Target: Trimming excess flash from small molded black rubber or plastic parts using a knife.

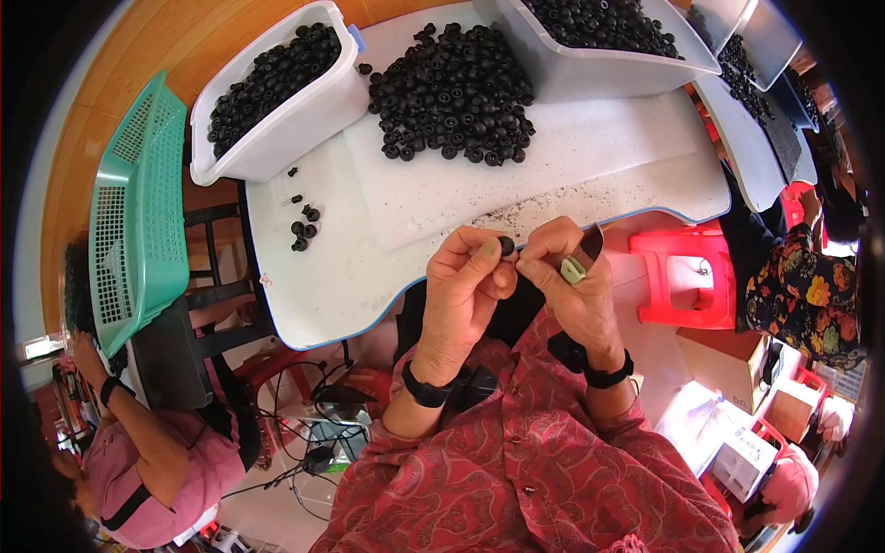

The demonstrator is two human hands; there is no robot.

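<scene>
My left hand (466,286) is closed, pinching a small round black rubber part (506,246) between thumb and fingers, above the table's near edge. Close beside it, my right hand (573,276) is also closed, its fingertips almost meeting the left ones at the part. A small tool with a pale green piece (572,270) and a dark, pointed, blade-like end (591,243) sits in the right hand; its exact kind is unclear. Beyond the hands, a large heap of similar black parts (452,92) lies on the white table (369,240).
Tubs full of black parts stand at the back: a white tub (286,138) on the left, a grey one (599,74) on the right. Several loose parts (302,230) lie at left. A green basket (138,212), red stool (682,276) and co-workers (175,470) flank the table.
</scene>
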